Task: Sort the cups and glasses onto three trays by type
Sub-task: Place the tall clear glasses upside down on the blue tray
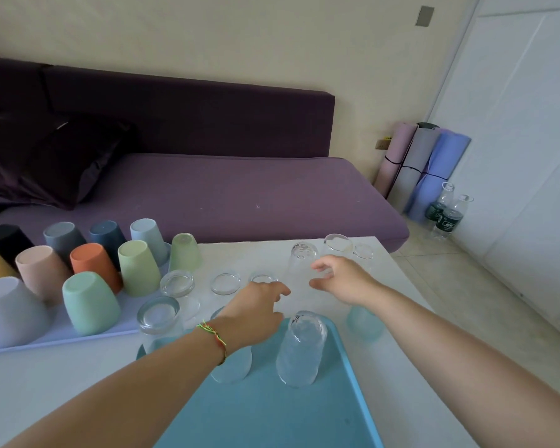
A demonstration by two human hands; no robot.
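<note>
Hovering: left hand (256, 305) and right hand (340, 279), fingers (323, 265) spread wide, holding nothing | inverted clear glass (302, 253): we judge it fragile, slippery | grasp mid-wall.

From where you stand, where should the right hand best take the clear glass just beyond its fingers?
Probably its side wall, mid-height, the right hand coming from the near side. The clear glass stands upside down, base up, rim on the table, so only the wall is free.
</note>
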